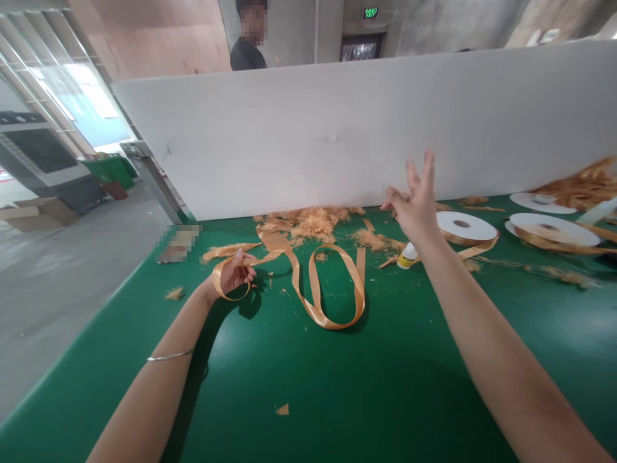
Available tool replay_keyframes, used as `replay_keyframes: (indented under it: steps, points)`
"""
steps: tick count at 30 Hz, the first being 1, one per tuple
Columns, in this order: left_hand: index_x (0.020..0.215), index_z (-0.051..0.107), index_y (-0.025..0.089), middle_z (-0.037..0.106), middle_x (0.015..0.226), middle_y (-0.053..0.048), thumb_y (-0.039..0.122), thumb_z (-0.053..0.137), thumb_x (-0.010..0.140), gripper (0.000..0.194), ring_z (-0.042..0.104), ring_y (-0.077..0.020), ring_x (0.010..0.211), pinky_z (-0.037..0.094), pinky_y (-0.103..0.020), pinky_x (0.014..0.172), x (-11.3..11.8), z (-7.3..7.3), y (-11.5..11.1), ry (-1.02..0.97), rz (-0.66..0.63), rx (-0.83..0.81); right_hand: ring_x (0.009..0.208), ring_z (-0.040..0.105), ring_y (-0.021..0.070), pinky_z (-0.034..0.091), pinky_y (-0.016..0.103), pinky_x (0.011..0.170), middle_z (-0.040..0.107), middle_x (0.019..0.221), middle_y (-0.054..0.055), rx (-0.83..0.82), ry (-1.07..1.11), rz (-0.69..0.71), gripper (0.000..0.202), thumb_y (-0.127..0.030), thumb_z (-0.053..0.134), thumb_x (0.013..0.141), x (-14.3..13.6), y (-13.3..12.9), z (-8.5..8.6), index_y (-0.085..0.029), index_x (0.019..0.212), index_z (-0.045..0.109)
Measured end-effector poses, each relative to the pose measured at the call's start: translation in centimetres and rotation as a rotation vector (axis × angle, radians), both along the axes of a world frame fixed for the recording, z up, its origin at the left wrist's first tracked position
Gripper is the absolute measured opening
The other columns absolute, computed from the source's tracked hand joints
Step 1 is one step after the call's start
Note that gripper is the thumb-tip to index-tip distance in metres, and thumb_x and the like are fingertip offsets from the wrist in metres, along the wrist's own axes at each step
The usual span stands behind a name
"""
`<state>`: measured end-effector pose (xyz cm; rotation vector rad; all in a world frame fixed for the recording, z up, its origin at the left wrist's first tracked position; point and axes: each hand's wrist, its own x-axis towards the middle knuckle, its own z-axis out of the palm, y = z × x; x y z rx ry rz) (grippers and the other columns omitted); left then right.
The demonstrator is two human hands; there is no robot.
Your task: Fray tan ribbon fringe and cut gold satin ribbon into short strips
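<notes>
My left hand (237, 271) has its fingers closed on an orange-gold ribbon (357, 302), low over the green table. One end of the ribbon curls round beside the wrist. The rest lies on the table in a long loop to the right of the hand. Raised in front of the white board, my right hand (415, 204) has its fingers spread and nothing in them. Below it stands a small white bottle (407, 256) with a yellow label. Behind the ribbon sits a pile of frayed orange threads (315, 222).
White ribbon spools (465, 226) lie at the right, near a heap of orange strands (585, 183). A tall white board (332, 138) closes off the back of the green table (385, 386). A ribbon scrap (283, 409) lies near the front. Behind the board is another person (248, 51).
</notes>
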<state>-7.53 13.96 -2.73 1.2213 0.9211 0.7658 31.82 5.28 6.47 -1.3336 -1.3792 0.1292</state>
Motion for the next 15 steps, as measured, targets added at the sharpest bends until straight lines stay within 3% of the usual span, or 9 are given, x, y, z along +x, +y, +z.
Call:
replay_keyframes:
  steps: [5,9,15]
  points:
    - [0.085,0.059,0.018,0.06,0.056,-0.002,0.048,0.047,0.084,0.033,0.055,-0.0115,0.048,0.042,-0.021,0.047,0.1,0.2,-0.1,0.008,0.033,-0.025,0.08,0.063,0.0222,0.049,0.036,0.064,0.034,0.145,0.008,-0.031,-0.337,-0.148,0.072,-0.032,0.049,0.083,-0.8,-0.6,0.1,-0.034,0.145,0.012]
    - [0.085,0.059,0.017,0.06,0.056,-0.002,0.05,0.049,0.083,0.034,0.054,-0.0112,0.048,0.043,-0.021,0.047,0.2,0.4,-0.4,0.012,0.037,-0.035,0.077,0.064,0.0212,0.05,0.035,0.062,0.045,0.138,0.006,-0.069,-0.358,-0.102,0.067,-0.029,0.048,0.083,-1.2,-0.3,-0.1,-0.033,0.143,0.019]
    - [0.085,0.06,0.017,0.06,0.057,-0.001,0.054,0.051,0.08,0.037,0.054,-0.0102,0.048,0.044,-0.02,0.047,0.5,0.4,-0.6,0.014,0.025,-0.051,0.068,0.065,0.0199,0.051,0.035,0.059,0.041,0.14,0.008,-0.106,-0.301,0.01,0.074,-0.034,0.056,0.08,-1.7,-0.4,-0.3,-0.036,0.143,0.017]
